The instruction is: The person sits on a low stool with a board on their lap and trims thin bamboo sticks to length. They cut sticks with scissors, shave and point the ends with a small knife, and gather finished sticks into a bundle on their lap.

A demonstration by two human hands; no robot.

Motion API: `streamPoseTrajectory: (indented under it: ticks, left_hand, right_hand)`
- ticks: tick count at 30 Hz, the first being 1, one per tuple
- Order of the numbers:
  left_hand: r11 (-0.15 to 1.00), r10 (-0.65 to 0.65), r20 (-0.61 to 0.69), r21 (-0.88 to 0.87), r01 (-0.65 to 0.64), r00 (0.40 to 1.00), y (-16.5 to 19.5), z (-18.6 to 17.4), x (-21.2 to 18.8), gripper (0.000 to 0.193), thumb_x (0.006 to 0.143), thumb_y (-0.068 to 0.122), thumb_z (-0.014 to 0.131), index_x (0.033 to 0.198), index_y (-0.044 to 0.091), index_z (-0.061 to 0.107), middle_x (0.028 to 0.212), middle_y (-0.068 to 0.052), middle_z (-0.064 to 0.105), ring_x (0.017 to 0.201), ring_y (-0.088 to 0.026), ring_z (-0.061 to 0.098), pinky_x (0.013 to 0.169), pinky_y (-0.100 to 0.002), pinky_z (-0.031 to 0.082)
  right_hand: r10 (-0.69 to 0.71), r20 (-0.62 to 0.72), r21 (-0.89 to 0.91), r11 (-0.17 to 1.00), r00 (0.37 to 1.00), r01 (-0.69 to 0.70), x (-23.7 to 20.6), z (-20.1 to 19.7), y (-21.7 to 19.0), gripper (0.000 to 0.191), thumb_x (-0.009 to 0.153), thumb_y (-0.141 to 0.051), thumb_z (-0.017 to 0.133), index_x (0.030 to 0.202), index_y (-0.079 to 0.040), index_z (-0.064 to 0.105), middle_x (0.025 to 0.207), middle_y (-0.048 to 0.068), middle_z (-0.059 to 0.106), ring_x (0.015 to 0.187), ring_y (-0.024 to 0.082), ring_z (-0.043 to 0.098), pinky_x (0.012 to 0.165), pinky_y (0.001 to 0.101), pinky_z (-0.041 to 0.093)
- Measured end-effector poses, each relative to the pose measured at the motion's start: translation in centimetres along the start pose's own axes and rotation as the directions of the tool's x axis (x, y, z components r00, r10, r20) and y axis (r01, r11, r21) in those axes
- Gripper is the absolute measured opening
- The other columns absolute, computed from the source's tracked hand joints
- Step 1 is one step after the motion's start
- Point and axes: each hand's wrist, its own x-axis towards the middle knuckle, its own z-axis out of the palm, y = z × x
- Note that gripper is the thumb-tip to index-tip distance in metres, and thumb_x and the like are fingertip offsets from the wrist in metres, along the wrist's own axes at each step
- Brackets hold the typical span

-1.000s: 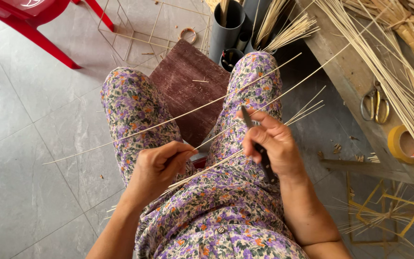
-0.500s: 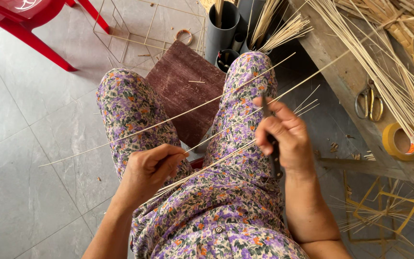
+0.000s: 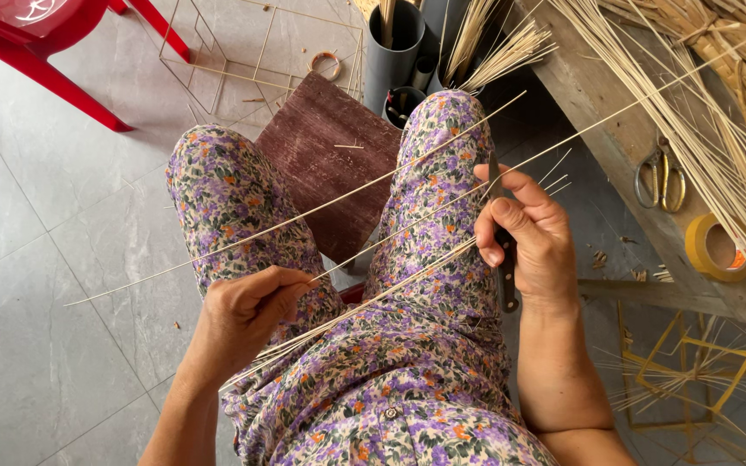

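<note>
Now the right hand (image 3: pixel 533 246) sits farther out along the lap than a second ago, fingers closed round a dark-handled knife (image 3: pixel 504 267) pressed against a long bamboo splint (image 3: pixel 442 211). Left hand (image 3: pixel 248 315) pinches the splint's near end, fingers curled shut. Splint lies diagonally across the floral-clad knees (image 3: pixel 442 155); spare slivers (image 3: pixel 364 302) rest beneath it.

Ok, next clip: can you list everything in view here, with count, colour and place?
thin strips: several, pale tan, across the lap
knife: one, dark, in right hand
board: one, dark brown, on floor between the knees
tubes: a few, grey, upright by the board
strip bundles: many, straw-coloured, on bench
scissors: one, metal, on bench
tape roll: one, yellow, bench edge
chair: one, red, top left
left hand: pinching strips
right hand: grip on knife
</note>
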Motion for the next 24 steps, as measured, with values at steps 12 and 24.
streamPoseTrajectory:
  ticks: [12,24]
  left_hand:
    - [1.0,-0.012,-0.052,0.015,0.012,0.999,-2.0,-0.7,-1.4,0.013,0.091,0.007,0.068,0.098,0.007,0.079,0.062,-0.001,0.071,0.054,-0.006,0.065,0.046,-0.024,0.049]
    - [0.996,-0.066,-0.097,0.06,0.072,0.993,-4.8,-2.4,-3.4,0.014,0.09,0.008,0.07,0.1,0.008,0.08,0.061,0.0,0.07,0.053,-0.006,0.063,0.047,-0.024,0.05]
  right_hand:
    - [-0.061,-0.06,0.023,0.998,0.996,0.063,0.2,-1.1,-0.5,0.036,0.106,-0.018,0.063,0.136,0.002,0.062,0.074,0.009,0.062,0.054,0.01,0.05,0.049,0.0223,0.041]
    - [-0.095,-0.12,0.013,0.995,0.988,0.098,0.2,-2.5,-1.0,0.034,0.107,-0.017,0.064,0.135,0.002,0.062,0.076,0.01,0.062,0.056,0.011,0.049,0.051,0.0228,0.041]
